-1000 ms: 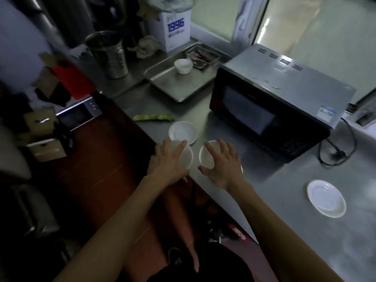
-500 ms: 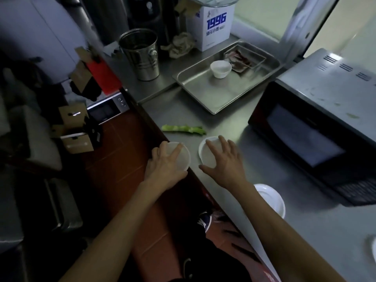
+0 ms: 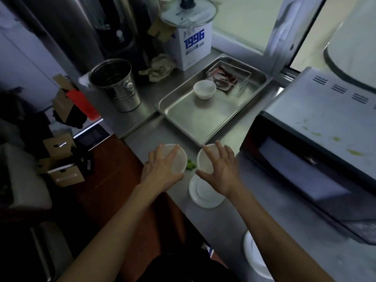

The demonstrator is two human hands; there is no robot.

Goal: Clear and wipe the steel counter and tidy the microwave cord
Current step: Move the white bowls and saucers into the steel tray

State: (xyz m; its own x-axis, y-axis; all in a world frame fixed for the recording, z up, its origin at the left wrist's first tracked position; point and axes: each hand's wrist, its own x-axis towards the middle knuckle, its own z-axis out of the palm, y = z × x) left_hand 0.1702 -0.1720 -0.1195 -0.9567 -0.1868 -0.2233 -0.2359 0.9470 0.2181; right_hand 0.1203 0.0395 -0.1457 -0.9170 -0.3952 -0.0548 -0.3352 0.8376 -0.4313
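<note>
Steel tray [image 3: 205, 127] and microwave [image 3: 305, 169] flank bare counter [image 3: 234, 135].

Upper left: a steel bucket [image 3: 116, 84], upright and open-topped. Right of it, a crumpled cloth [image 3: 160, 67] lies against the foot of a white carton [image 3: 192, 47] printed "1996", which carries a round glass lid [image 3: 188, 14]. Behind these stand dark cylindrical vessels [image 3: 120, 27]. Left edge: folded cardboard boxes [image 3: 61, 159], with a red sheet [image 3: 81, 103] above them. Lower left: reddish-brown floor [image 3: 114, 192].
</note>
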